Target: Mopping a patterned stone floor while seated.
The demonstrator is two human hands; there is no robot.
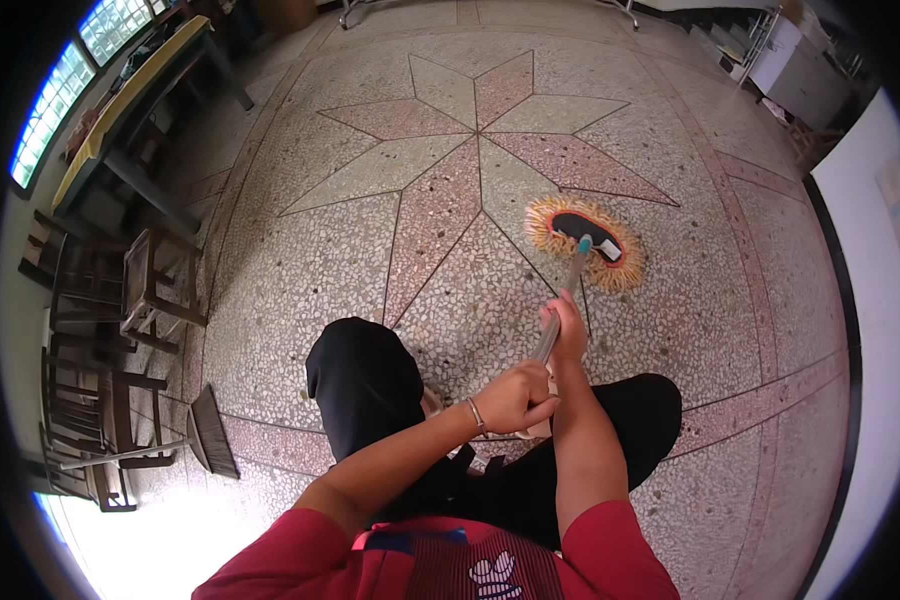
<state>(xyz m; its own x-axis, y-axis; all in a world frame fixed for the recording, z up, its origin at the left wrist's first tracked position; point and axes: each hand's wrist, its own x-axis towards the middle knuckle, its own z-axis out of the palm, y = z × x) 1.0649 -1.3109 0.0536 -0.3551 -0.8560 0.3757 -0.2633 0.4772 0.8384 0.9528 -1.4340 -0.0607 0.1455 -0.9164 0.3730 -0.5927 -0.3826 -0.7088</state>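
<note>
A dust mop [585,243] with a yellow-orange fringe and a dark oval centre lies flat on the speckled stone floor, ahead and to the right. Its grey pole slants from the head back toward my body. My left hand [511,398], with a bracelet at the wrist, is wrapped round the upper part of the pole. Farther down, closer to the mop head, my right hand [567,325] grips the same pole. The pole's top end is hidden by my hands and arms.
Wooden chairs [155,285] line the left side, with a broom [210,435] leaning by them. Behind these stands a long table [130,110] with a yellow cover. A white panel [870,250] borders the right. My bent knees [365,370] flank the pole.
</note>
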